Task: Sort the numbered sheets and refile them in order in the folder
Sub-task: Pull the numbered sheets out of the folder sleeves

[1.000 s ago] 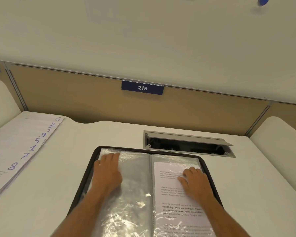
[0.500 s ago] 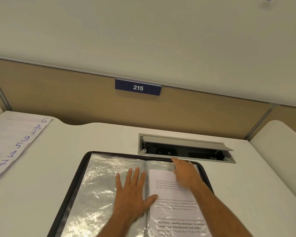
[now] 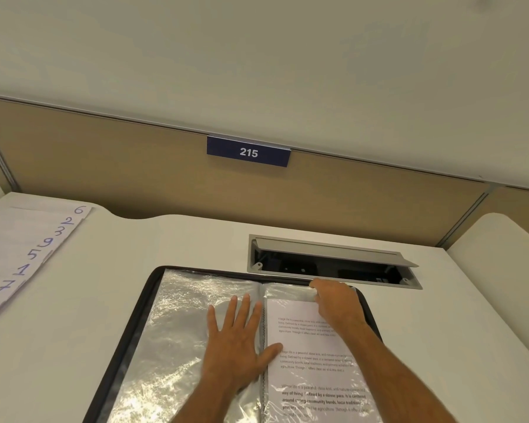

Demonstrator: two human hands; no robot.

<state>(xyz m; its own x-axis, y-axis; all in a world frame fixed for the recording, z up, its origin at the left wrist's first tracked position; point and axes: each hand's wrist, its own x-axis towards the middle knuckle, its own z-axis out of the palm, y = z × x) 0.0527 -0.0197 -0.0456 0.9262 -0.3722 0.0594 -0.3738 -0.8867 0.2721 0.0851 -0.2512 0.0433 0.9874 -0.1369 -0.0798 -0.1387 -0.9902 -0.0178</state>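
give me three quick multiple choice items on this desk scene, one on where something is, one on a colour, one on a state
1. Where do the loose numbered sheets lie?
A. left of the folder
B. inside the cable hatch
C. under the right hand

2. What colour is the 215 sign?
A. red
B. dark blue
C. green

3. How is the left hand?
A. fist in the air
B. flat, fingers spread, on the left-hand sleeve
C. pinching a pen

Answers: 1 A, the fanned sheets sit at the desk's left edge, apart from the folder. 2 B, white digits on dark blue. 3 B, its palm presses the empty plastic sleeve beside the spine.
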